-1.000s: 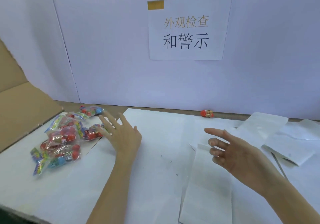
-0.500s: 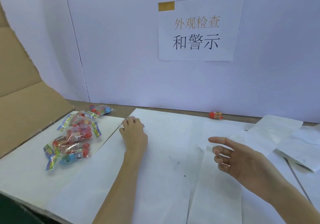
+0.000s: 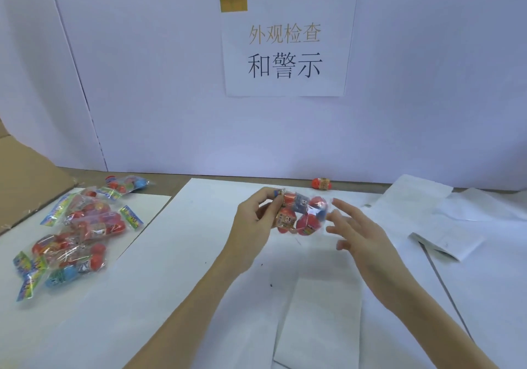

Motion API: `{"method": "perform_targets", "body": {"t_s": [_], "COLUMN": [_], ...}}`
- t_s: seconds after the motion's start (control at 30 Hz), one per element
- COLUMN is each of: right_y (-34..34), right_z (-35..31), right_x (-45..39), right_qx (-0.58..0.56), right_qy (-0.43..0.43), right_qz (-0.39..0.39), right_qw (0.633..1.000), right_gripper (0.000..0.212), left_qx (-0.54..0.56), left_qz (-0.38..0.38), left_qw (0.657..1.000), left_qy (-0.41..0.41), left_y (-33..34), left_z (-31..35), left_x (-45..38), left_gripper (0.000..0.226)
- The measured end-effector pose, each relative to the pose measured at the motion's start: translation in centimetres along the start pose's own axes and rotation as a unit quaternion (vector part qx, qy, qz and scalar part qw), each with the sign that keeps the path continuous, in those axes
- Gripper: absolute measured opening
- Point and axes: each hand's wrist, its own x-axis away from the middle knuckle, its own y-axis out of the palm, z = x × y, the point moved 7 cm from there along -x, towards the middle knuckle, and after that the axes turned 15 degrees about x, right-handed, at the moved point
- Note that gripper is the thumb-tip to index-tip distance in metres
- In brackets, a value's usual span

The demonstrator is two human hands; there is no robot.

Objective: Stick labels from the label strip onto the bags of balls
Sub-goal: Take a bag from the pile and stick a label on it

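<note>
Below the paper sign (image 3: 288, 43) on the white back wall (image 3: 142, 69), over the white sheet (image 3: 185, 254) covering the table, the left hand (image 3: 251, 226) holds up one bag of balls (image 3: 302, 214). Thumb and fingers are curled round the bag's left end, pinching it near the top corner. Bag is clear plastic w/ red balls plus a bit of blue inside; a small printed tag shows on its front, text too small to read.

Right of the bag, the right hand (image 3: 359, 234) hangs in the air w/ fingers straight and spread, holding nothing. Its fingertips sit just beside the bag's right edge; can't tell if they touch the plastic.

Left of the sign, down on the sheet, lies a pile of more bags (image 3: 77, 234), approx half a dozen, overlapping, w/ red and blue balls and colourful header strips. Further left, a brown cardboard flap (image 3: 25, 180) leans in.

Right of the sign, at the foot of the wall, one loose red ball (image 3: 321, 183) sits alone. Further right, folded white paper strips (image 3: 445, 237) lie flat on the table; can't tell from here if labels are on them. Another long white strip (image 3: 319, 320) lies between the two forearms.
</note>
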Motion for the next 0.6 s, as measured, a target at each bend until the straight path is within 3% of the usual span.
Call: {"method": "perform_targets", "body": {"t_s": [0.1, 0.3, 0.47, 0.6], "right_y": [0.4, -1.4, -1.4, -1.7], "right_z": [-0.4, 0.6, 0.4, -0.1], "right_x": [0.2, -0.1, -0.1, -0.1], "right_qx": [-0.004, 0.008, 0.079, 0.119], "right_qy": [-0.029, 0.017, -0.012, -0.038], "right_qz": [-0.026, 0.07, 0.101, 0.1], "right_qw": [0.999, 0.997, 0.992, 0.987], "right_gripper": [0.041, 0.037, 0.036, 0.039], "left_qx": [0.003, -0.118, -0.02, -0.08], "left_qz": [-0.032, 0.033, -0.015, -0.033], "left_qw": [0.999, 0.992, 0.998, 0.996], "left_qy": [0.0, 0.029, -0.056, -0.031], "left_y": [1.9, 1.2, 2.1, 2.8], "left_z": [-0.5, -0.6, -1.5, -1.5], "left_x": [1.0, 0.7, 1.2, 1.2], "left_gripper": [0.017, 0.014, 0.015, 0.016]}}
